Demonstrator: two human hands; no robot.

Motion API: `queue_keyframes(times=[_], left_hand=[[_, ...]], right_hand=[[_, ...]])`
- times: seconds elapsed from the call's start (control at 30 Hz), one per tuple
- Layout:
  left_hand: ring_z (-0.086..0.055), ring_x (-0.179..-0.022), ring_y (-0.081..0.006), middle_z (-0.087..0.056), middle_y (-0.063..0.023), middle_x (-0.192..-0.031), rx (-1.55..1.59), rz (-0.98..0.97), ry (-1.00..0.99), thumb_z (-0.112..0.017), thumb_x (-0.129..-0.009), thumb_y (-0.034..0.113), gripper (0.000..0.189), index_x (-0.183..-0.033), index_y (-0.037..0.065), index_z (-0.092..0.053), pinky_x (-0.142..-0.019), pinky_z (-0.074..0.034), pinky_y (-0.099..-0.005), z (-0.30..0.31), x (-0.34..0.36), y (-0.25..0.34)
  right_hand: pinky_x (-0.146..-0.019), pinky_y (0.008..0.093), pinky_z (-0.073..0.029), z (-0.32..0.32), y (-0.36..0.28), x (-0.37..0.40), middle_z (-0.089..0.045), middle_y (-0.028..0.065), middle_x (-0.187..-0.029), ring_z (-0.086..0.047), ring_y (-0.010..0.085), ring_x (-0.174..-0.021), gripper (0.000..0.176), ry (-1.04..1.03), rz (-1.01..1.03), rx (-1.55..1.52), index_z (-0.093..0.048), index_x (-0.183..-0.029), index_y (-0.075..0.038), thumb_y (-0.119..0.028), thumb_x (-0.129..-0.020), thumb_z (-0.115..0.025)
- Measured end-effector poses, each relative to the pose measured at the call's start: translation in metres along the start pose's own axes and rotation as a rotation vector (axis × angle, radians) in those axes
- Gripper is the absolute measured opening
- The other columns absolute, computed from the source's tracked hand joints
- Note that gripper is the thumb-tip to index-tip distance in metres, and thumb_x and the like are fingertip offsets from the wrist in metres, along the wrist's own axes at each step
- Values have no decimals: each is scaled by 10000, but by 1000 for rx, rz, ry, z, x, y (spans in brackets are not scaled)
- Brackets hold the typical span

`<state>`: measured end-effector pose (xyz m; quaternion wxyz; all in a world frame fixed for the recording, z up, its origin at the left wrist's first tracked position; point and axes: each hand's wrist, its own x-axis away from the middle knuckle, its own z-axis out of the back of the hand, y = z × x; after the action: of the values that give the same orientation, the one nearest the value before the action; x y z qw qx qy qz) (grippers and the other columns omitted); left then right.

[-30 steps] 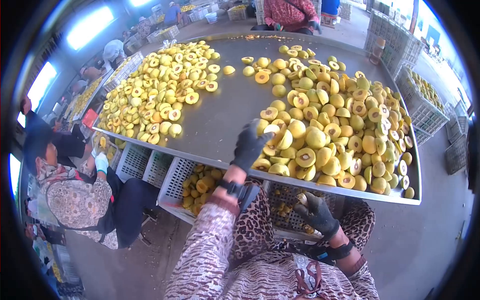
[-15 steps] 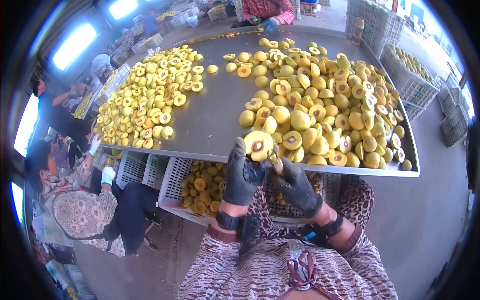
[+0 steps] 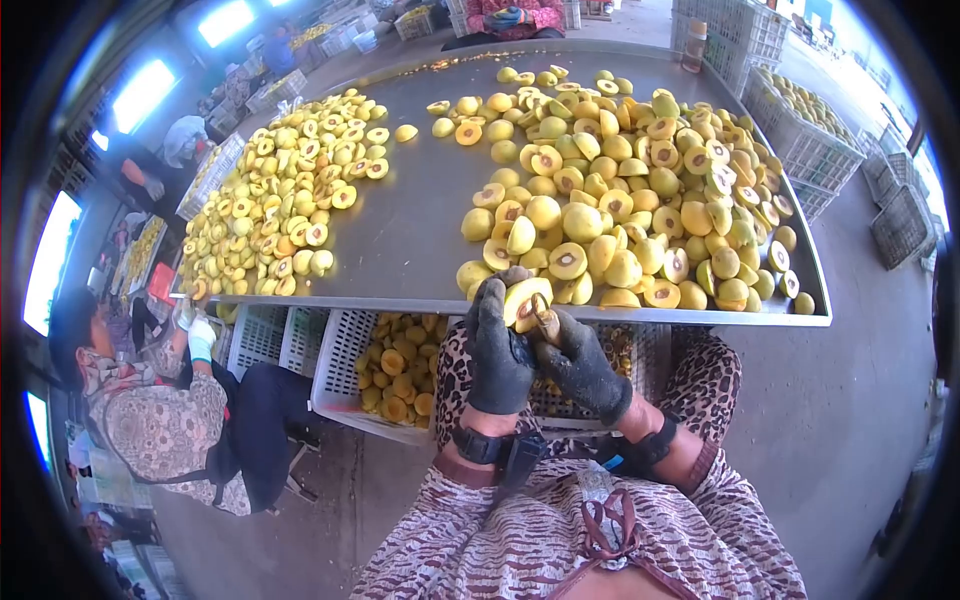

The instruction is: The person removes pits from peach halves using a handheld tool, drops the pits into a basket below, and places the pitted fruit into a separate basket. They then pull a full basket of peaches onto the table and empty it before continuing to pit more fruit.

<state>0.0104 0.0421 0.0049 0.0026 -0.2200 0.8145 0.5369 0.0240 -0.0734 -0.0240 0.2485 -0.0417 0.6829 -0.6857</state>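
My left hand [image 3: 497, 352], in a dark glove, holds a halved yellow fruit [image 3: 522, 300] at the table's front edge. In my right hand [image 3: 585, 368], gloved too, is a small pitting tool [image 3: 543, 318], its metal end at the cut face of the fruit. Just beyond my hands a large pile of halved fruit [image 3: 620, 200] lies on the metal table [image 3: 400, 240]. Many of these halves show brown pits. A second pile of halves [image 3: 280, 190] covers the table's left part.
Below the table edge stands a white crate [image 3: 345, 370] of hollowed halves. A co-worker [image 3: 165, 420] sits at the left, another person [image 3: 515, 18] across the table. A bottle [image 3: 694, 48] stands at the far right corner, near stacked crates [image 3: 800, 150].
The fruit is turned more edge-on and the tool is deeper at its face. My hands are closer together. The person across has drawn their hands back from the table.
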Motion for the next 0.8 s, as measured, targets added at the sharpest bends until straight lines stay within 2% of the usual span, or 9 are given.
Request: queue_keyframes(times=[0.07, 0.13, 0.27, 0.33, 0.4, 0.47, 0.57, 0.6, 0.8], left_hand=[[-614, -1001, -174, -619, -87, -1083, -140, -48, -33, -391, -1061, 325, 385, -1159, 4, -580, -920, -508, -317, 2, 1, 3], [-620, -982, -174, -622, -88, -1069, 69, 84, 10, -385, -1061, 339, 399, -1155, 3, -580, -901, -517, -315, 11, -3, -10], [-632, -943, -174, -634, -99, -1049, 332, 292, -15, -369, -1061, 387, 449, -1180, 4, -572, -862, -538, -316, 11, -3, -4], [-604, -1113, -238, -582, -159, -1269, -722, -380, -248, -437, -1045, 260, 402, -1325, -23, -490, -983, -492, -369, 13, 1, 10], [-486, -1302, -256, -497, -180, -1422, -652, -534, -368, -480, -984, 45, 417, -1392, -38, -453, -1088, -373, -357, 23, -11, 5], [-481, -1309, -257, -481, -177, -1444, -89, 49, -308, -462, -1014, 104, 413, -1401, -40, -450, -1093, -369, -353, 3, -4, 38], [-491, -1295, -228, -497, -159, -1428, -375, -155, -342, -464, -1028, 155, 433, -1421, -25, -438, -1085, -381, -329, 17, -2, 35], [-520, -1253, -205, -522, -136, -1391, 316, 326, -137, -448, -1044, 198, 425, -1413, -14, -443, -1063, -407, -315, 13, 6, 33], [-589, -1144, -247, -579, -145, -1270, 590, 490, -121, -405, -1057, 350, 492, -1391, -10, -442, -998, -485, -370, 29, 8, 0]], right_hand=[[-596, 278, -469, 0, 3, 0, -599, 27, -798, -529, 83, -690, 155, -15, 30, 9, -572, -1066, 5, -38, -919, -546], [-747, 387, -508, 0, 4, -2, -651, 243, -918, -681, 319, -858, 285, -23, 4, 146, -554, -1137, 17, -22, -857, -585], [-795, 364, -505, 1, 15, -1, -667, 142, -949, -640, 229, -912, 295, -21, -65, -9, -560, -1161, 16, -30, -871, -585], [-824, 325, -504, 3, 40, -1, -629, 36, -969, -567, 151, -958, 269, 53, -184, -150, -573, -1163, 8, -44, -899, -569], [-544, 234, -488, 13, 2, -12, -602, 17, -744, -577, 89, -638, 192, -17, -378, -497, -579, -1112, -7, -88, -966, -484], [-437, 183, -409, 18, -26, -16, -590, -24, -775, -532, 47, -539, 276, -42, -460, -400, -542, -1177, -14, -88, -911, -529], [-454, 187, -405, 15, -39, -11, -571, -32, -777, -506, 35, -548, 210, -54, -411, -281, -560, -1137, -36, -149, -962, -538], [-485, 187, -407, 12, -36, -6, -559, -39, -776, -492, 27, -569, 192, -42, -357, -235, -567, -1118, -43, -177, -983, -537], [-615, 376, -472, -2, -4, 8, -606, 174, -710, -583, 199, -649, 201, 18, -215, 118, -568, -1035, 24, -167, -975, -547]])
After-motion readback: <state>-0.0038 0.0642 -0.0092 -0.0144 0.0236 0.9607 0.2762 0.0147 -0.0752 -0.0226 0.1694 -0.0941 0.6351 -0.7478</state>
